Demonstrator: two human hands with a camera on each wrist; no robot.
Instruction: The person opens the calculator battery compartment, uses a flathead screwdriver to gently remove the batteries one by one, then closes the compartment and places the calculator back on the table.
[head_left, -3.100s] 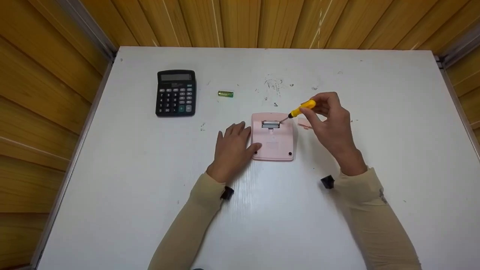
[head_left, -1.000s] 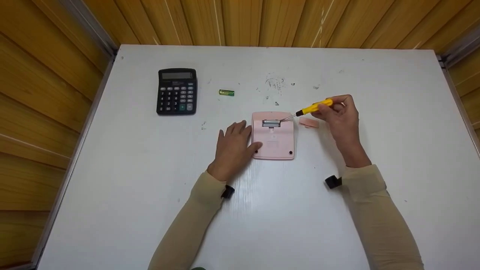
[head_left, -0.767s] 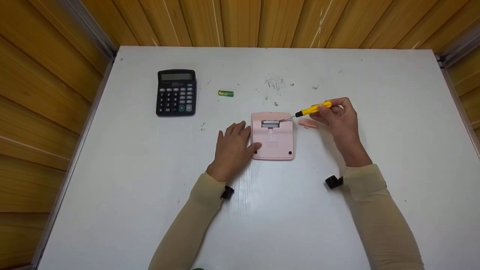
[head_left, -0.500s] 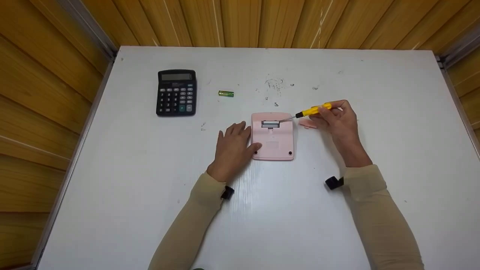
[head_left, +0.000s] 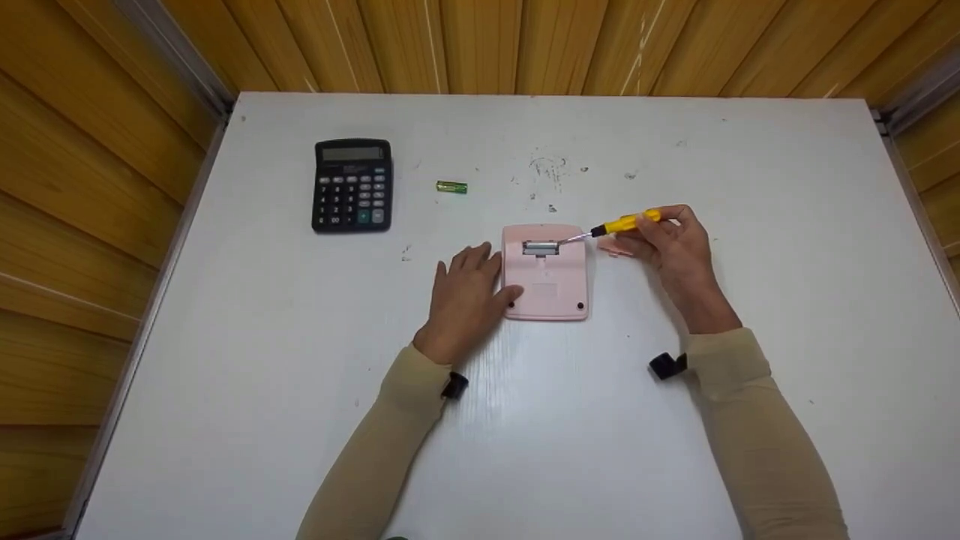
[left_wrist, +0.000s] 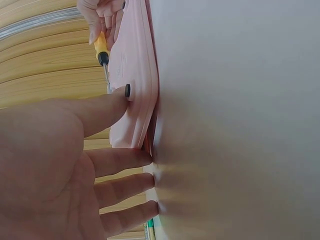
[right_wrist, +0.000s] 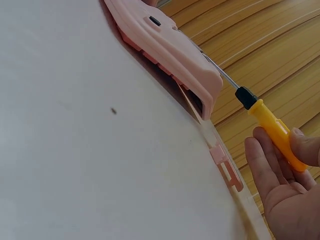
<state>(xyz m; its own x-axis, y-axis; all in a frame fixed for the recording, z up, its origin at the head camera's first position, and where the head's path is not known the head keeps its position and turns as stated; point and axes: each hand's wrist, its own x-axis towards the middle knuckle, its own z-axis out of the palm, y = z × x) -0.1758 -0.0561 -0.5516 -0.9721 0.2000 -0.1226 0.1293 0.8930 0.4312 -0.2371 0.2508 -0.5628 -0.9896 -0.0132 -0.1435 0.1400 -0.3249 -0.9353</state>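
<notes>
Pink calculator (head_left: 545, 279), face down, yellow screwdriver (head_left: 618, 225) slanted to its (uncovered) battery bay (head_left: 541, 248)

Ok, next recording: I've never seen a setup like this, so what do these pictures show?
No robot here: a person works with two bare hands. The wide picture comes from a camera on the head, looking down; the close, tilted ones come from a camera on each wrist.

On the white table lie a black rectangular calculator, a green-and-gold cylindrical battery and a small pink plastic piece. The left hand rests its thumb on a pale-pink plastic device with an open rectangular compartment. The right hand holds a yellow-handled screwdriver, its tip at that compartment; contact is too small to judge.
</notes>
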